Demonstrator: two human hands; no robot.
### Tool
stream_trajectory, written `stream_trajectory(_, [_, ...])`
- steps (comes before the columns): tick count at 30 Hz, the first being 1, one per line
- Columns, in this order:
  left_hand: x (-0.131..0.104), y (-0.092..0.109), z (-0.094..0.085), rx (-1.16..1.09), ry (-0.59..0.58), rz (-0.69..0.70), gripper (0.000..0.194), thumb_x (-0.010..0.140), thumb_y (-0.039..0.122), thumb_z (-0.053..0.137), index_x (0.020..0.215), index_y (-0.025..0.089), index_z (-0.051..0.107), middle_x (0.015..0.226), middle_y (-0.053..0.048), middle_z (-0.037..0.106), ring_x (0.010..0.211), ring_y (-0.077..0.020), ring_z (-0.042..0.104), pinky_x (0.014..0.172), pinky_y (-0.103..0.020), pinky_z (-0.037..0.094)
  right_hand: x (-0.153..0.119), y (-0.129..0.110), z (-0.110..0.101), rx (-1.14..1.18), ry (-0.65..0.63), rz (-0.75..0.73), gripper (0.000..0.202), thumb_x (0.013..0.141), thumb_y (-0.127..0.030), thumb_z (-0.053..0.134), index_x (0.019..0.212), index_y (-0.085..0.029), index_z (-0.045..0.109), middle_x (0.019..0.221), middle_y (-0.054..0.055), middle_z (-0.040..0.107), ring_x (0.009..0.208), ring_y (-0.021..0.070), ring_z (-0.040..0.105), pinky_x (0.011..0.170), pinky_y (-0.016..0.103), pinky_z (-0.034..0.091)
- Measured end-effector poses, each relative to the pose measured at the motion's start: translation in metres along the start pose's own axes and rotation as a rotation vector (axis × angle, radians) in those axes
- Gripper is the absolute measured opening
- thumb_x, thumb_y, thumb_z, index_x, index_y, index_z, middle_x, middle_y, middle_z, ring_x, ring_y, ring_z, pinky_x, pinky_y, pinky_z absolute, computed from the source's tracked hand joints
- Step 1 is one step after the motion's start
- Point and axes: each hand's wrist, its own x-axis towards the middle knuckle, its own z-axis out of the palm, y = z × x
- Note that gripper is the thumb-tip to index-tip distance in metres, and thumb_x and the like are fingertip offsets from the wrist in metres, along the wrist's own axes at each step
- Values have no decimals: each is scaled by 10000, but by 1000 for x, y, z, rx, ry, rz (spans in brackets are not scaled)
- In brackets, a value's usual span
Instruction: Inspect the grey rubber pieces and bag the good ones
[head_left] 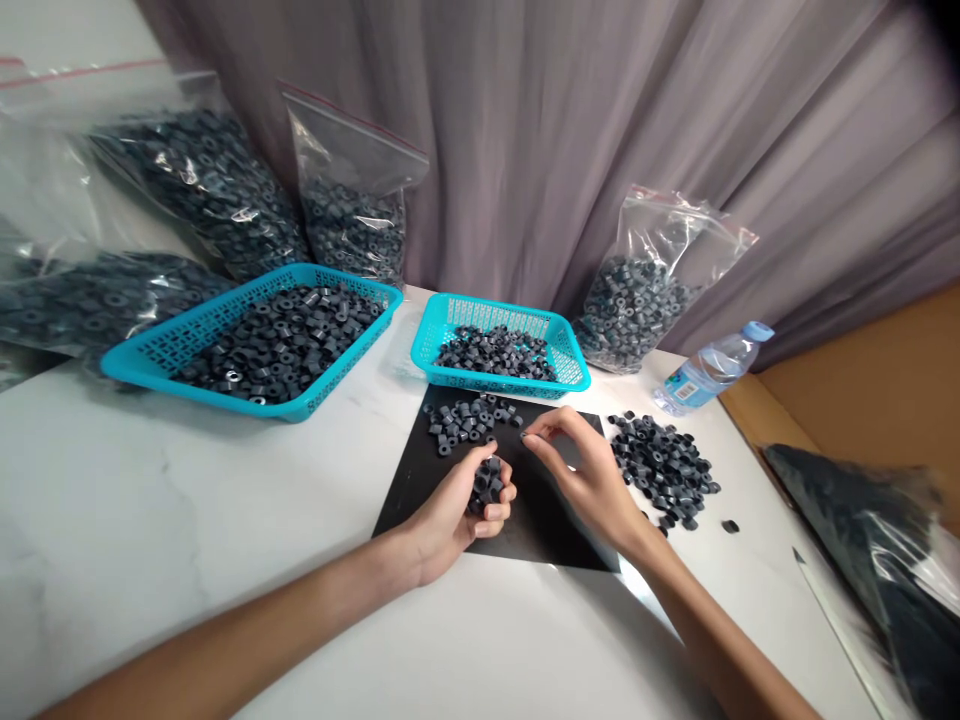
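My left hand (466, 505) is cupped around several small dark grey ring-shaped pieces (487, 482), above a black mat (525, 515). Just to its right, thumb and forefinger of my right hand (576, 462) are pinched together on one small dark piece (524, 436). A loose group of the same pieces (461, 420) lies on the back of the mat, beyond my left hand. Right of the mat, a larger pile (664, 468) rests on the white table.
Two blue baskets, a large one (304, 408) at left and a smaller one (510, 382) behind the mat, hold pieces. Filled plastic bags (352, 225) stand behind. A water bottle (712, 370) and another bag (862, 540) are at right.
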Motion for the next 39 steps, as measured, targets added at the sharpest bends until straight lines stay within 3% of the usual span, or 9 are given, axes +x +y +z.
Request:
stream_trajectory(3, [1, 0, 1, -4, 23, 8, 334, 956, 398, 473, 741, 150, 535, 617, 11, 518, 440, -45, 443, 361, -135, 234, -4, -19, -6, 72, -28, 26, 100, 983, -320, 564, 981, -237, 619, 953, 37, 636, 913, 201, 586, 836, 344, 480])
stream_trajectory(6, [1, -1, 1, -9, 35, 24, 295, 948, 386, 494, 780, 153, 563, 626, 10, 536, 472, -65, 500, 364, -133, 256, -4, -30, -5, 66, -137, -10, 101, 983, -312, 570, 961, -241, 639, 939, 33, 646, 915, 202, 578, 840, 351, 464])
stream_trajectory(11, [0, -1, 2, -18, 35, 38, 258, 956, 348, 486, 795, 165, 570, 638, 17, 538, 495, -71, 531, 358, -126, 248, -5, -29, 3, 51, -208, -35, 133, 1003, -300, 532, 993, -240, 650, 944, 42, 657, 905, 204, 584, 857, 363, 455])
stream_trajectory(20, [-1, -1, 1, 56, 43, 26, 275, 966, 377, 476, 858, 150, 586, 670, -1, 552, 518, -67, 525, 355, -114, 211, -7, -22, 7, 43, -124, -1, 213, 1016, -330, 500, 957, -235, 682, 873, 41, 706, 854, 203, 629, 831, 368, 483])
stream_trajectory(29, [-3, 2, 2, 112, -1, -3, 325, 948, 409, 509, 858, 121, 629, 750, -59, 647, 537, -59, 527, 380, -119, 275, -13, -13, 1, 118, 99, 74, 129, 960, -316, 603, 916, -209, 661, 862, 16, 657, 791, 158, 610, 735, 285, 487])
stream_trajectory(34, [-3, 2, 1, 83, -37, 1, 295, 943, 383, 522, 858, 116, 614, 760, -60, 639, 537, -53, 509, 391, -118, 281, -19, -7, 0, 187, 57, 114, 106, 925, -314, 661, 901, -213, 647, 845, 16, 657, 775, 163, 617, 722, 291, 508])
stream_trajectory(39, [0, 0, -1, 69, -71, 7, 222, 929, 296, 534, 811, 115, 583, 724, -11, 547, 482, -13, 389, 378, -123, 178, -19, -7, 2, 141, 17, 44, 54, 937, -275, 643, 938, -227, 669, 910, 39, 657, 841, 179, 615, 762, 318, 515])
